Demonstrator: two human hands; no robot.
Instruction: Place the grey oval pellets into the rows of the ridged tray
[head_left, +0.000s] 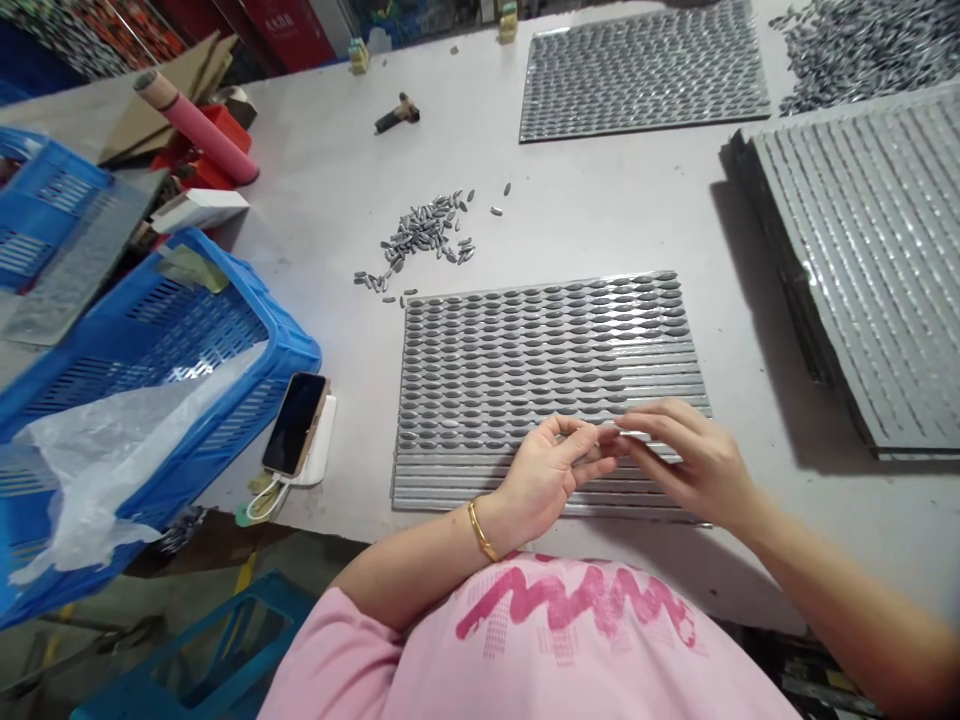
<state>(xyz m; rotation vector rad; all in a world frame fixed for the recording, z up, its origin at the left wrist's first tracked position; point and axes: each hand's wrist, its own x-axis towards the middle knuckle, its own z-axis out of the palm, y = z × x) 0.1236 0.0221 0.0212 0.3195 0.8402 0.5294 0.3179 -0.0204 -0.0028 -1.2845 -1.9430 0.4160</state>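
Note:
A grooved grey tray (525, 484) lies in front of me, its far rows lined with small pointed-oval metal pieces; the near grooves and part of the right side show bare. Above its near right part my two hands meet. My left hand (551, 465) is turned palm up, fingers curled and closed; whatever they hold is hidden. My right hand (690, 455) pinches at the left hand's fingertips, with a small silver-grey piece (636, 434) showing at its fingers. Beyond the tray's far left corner lies a loose pile of the same pieces (424, 230).
On the right stands a stack of grooved trays (862, 270). A filled tray (645, 70) and a large heap of pieces (877, 50) lie at the back. On the left are a blue crate (292, 335), a phone (296, 425) with a white cable, and a pink roll (202, 130).

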